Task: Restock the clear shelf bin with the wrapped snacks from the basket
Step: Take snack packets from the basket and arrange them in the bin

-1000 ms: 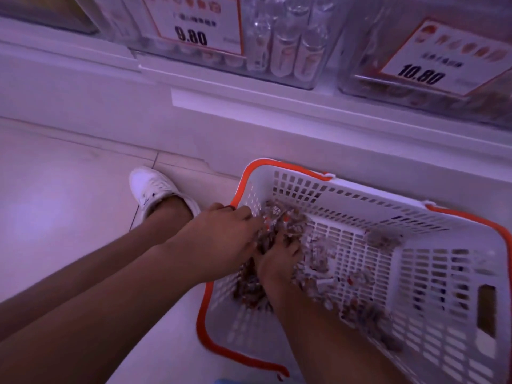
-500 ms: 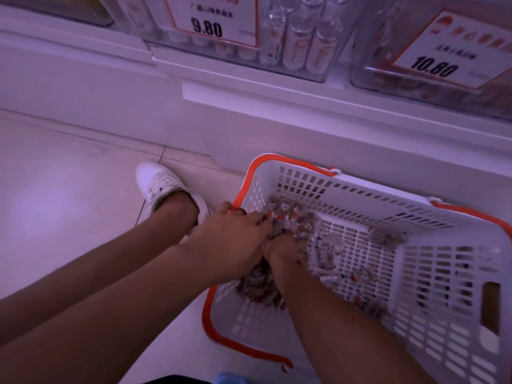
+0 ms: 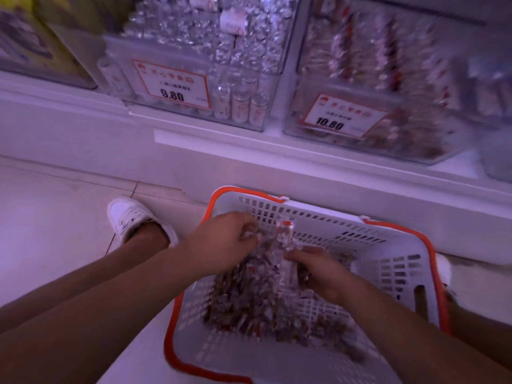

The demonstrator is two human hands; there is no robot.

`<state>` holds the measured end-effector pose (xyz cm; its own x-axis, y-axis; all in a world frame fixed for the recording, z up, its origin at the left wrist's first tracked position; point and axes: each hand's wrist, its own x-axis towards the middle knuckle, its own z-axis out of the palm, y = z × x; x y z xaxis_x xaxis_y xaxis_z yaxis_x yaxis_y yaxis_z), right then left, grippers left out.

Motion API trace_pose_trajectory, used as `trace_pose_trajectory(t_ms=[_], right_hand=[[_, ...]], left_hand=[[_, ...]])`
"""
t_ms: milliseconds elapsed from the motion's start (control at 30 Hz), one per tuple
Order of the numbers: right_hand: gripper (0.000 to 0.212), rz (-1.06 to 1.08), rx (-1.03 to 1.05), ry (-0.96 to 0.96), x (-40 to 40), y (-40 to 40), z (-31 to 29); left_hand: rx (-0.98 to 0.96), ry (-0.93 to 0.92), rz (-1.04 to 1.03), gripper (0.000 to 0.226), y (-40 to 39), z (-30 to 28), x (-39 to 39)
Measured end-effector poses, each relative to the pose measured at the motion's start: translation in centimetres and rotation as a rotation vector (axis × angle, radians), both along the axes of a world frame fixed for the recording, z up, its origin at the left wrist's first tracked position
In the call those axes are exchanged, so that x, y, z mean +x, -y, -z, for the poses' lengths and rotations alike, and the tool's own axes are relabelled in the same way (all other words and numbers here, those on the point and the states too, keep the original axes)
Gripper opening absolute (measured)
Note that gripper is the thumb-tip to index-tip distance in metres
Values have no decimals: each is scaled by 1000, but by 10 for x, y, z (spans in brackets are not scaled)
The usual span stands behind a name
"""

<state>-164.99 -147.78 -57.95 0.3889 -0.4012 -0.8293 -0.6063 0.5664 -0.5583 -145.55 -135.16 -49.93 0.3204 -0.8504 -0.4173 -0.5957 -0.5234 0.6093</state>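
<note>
**SNACK PICKUP FROM BASKET – GRASP STAGE**

Both hands down inside white basket (image 3: 401, 275) w/ orange rim, set on floor just below shelf. Left hand (image 3: 221, 245) curled over far-left part of the pile, fingers closed on a clump of wrapped snacks (image 3: 257, 303). Right hand (image 3: 324, 273) opposite, curled, gripping the near end of the same bundle; one clear pkt (image 3: 284, 239) w/ red print sticks up between the two hands. Opposed two-hand grip judged a scoop: loose, slippery wrappers spill from one hand, so held from both sides.

Bulk of snacks lying in basket bottom, left-centre. Basket parked close under the bins, prob. to keep the lift short.

Clear shelf bin (image 3: 360, 126) tagged 10.80 on shelf, far right; bin (image 3: 194, 79) tagged 9.80 to its left. Which one is target: cannot tell for sure; contents blurred.

White shoe (image 3: 130, 217) on floor, left of basket.
</note>
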Motion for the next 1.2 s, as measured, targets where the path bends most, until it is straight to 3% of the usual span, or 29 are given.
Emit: trace_pose_trajectory(t_ms=[133,233,300,433,600,900,967,1033,1100,1200], right_hand=[[15,-39,24,234,-14,11,-80],[2,-214,-28,238,-26,9,-129],[7,-217,-59,207,-38,11,-145],[25,-2,18,247,-52,17,-150],[20,208,-12,295,-39,13,-134],[13,440,-144,327,-29,22,-120],[14,425,-141,314,-28,23,-120],[16,389,-161,261,-27,21,-117],[18,361,-158,223,-26,16,-113],[20,340,-125,214,-24,7,-110]], left_hand=[[-12,-577,-368,59,29,-17,-44],[-156,-922,-487,36,42,-32,-79],[-202,-909,-553,27,47,-44,-91],[-171,-910,-623,12,45,-57,-90],[-36,-1001,-670,12,39,-47,-86],[-85,-812,-807,4,42,-30,-69],[-126,-629,-678,4,37,-26,-60],[-179,-243,-398,16,28,-21,-49],[-167,3,-237,32,15,-9,-42],[-39,64,-226,31,-7,-1,-34]])
